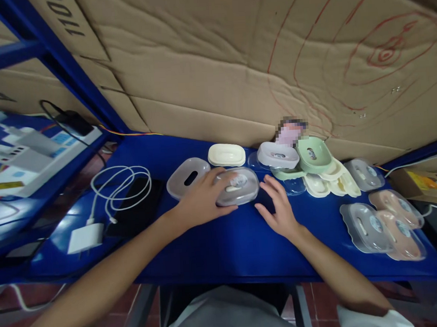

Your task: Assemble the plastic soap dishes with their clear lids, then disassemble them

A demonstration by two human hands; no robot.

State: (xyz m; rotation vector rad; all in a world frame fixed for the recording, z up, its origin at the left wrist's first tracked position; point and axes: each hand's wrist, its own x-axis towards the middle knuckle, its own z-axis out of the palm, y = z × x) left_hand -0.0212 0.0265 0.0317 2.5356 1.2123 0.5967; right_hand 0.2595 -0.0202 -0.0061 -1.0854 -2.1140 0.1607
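Note:
My left hand [202,199] is wrapped over the left side of a grey soap box [242,189] with a clear lid and a round label, its thumb along the near edge. Just right of that box is my right hand [280,206], fingers apart and holding nothing. Behind my left hand lies an open grey soap dish [178,180] with an oval slot in its base. A cream dish [226,154] sits farther back. Right of it, a pale lilac dish [277,155] and a green dish [315,155] rest on other trays and clear lids.
Several lidded soap boxes [366,228] in grey and peach stand at the right end of the blue table [224,252]. At left are a white charger [85,238] with a coiled cable and a black phone-like slab [132,213]. A cardboard wall [197,61] rises behind.

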